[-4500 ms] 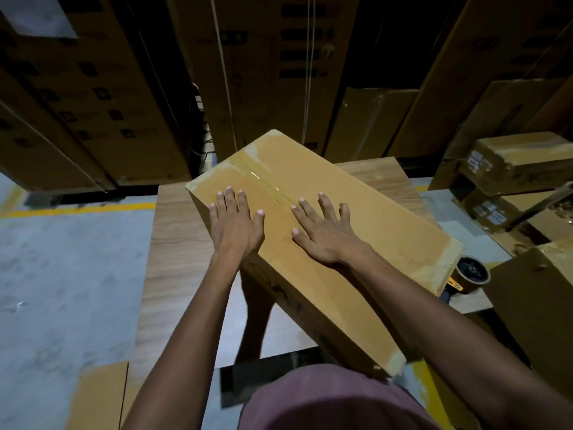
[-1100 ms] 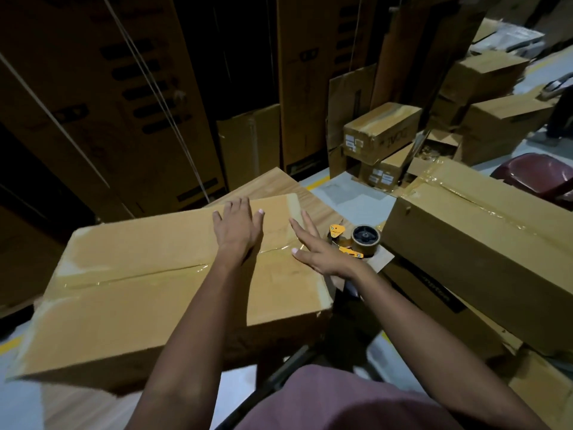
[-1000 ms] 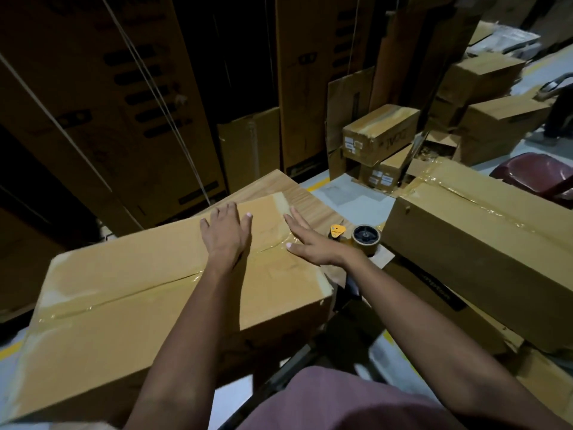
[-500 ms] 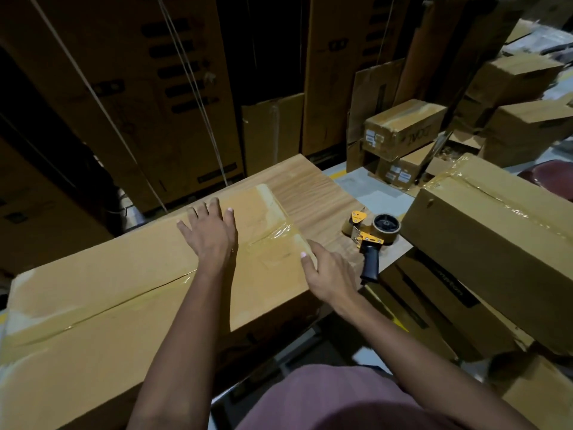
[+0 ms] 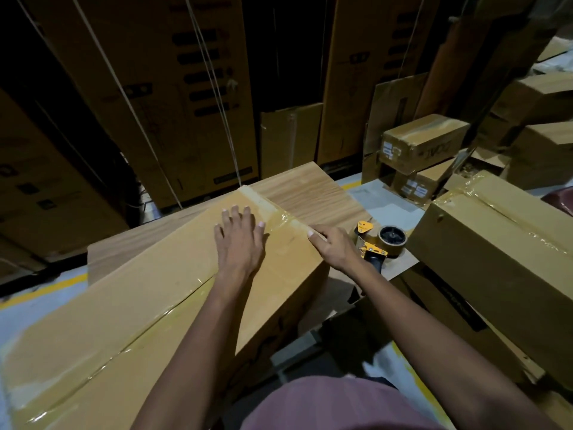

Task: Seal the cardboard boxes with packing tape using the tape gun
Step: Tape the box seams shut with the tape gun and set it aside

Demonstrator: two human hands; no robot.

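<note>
Box [image 5: 130,305] with glossy tape [image 5: 280,219] along seam

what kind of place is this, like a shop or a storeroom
Most likely a warehouse or packing area: tall printed cartons stand stacked behind the wooden table, smaller taped, labelled boxes are piled on the floor, and a tape gun lies on the table.

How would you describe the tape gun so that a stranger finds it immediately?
Start at the wooden table carrying the long box. Just past the box's right end, beside the right hand, lies the tape gun. Its yellow frame and dark round roll stand out among brown cardboard.
</note>
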